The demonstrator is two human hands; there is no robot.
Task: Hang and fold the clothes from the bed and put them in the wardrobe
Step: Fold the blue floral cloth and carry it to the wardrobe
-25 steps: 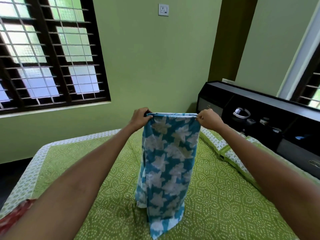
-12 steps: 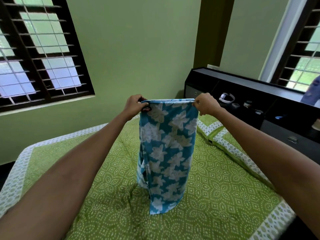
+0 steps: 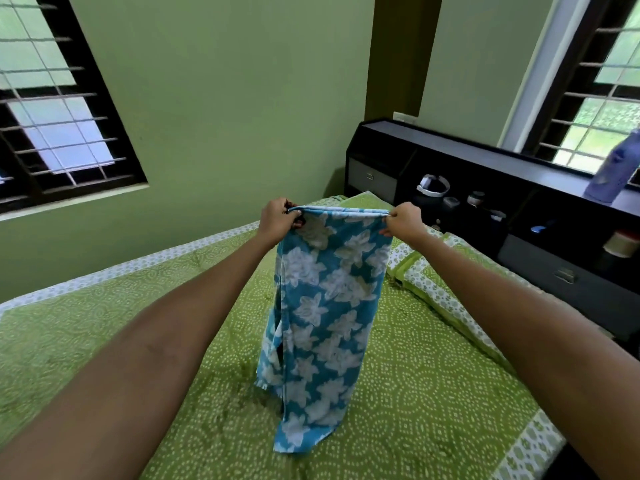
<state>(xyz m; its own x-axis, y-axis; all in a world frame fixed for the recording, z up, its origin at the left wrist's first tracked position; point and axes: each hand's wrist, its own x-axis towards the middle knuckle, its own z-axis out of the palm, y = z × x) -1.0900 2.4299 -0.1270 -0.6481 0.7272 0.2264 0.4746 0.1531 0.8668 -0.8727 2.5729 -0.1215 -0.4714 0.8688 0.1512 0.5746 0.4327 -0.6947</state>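
Both hands first: my left hand (image 3: 278,220) pinches one top corner of the blue towel (image 3: 325,313), fingers curled over its folded edge; my right hand (image 3: 403,223) pinches the other corner the same way, arms stretched out level in front of me.

Bed (image 3: 433,393): broad flat surface under a green cotton sheet printed with white dotted circles, bordered by a pale band with small green motifs. It fills the lower view.

Walls: smooth, matt, light green, with a darker olive pillar (image 3: 401,64) in the corner.

Windows: one at my left (image 3: 52,109), one at my right (image 3: 602,98), dark frames, horizontal bars, frosted panes in a grid.

Headboard unit (image 3: 485,161): black, boxy, with open cubbies and grey drawer fronts bearing small metal handles; it runs along the bed's far right side.

Blue towel: folded double over its top edge, long and rectangular, terry-looking, turquoise with large white flower shapes. It hangs straight down between my hands, over the middle of the bed; its lower end reaches the sheet, a short fringe showing on the inner layer.

Pillow (image 3: 433,282): flat, covered in the same green print, lying against the headboard unit.

Purple bottle (image 3: 613,171): blurred, standing on the unit's top shelf.

White headset-like object (image 3: 433,185): curved, in one cubby.

Small jars beside it, too small to detail.
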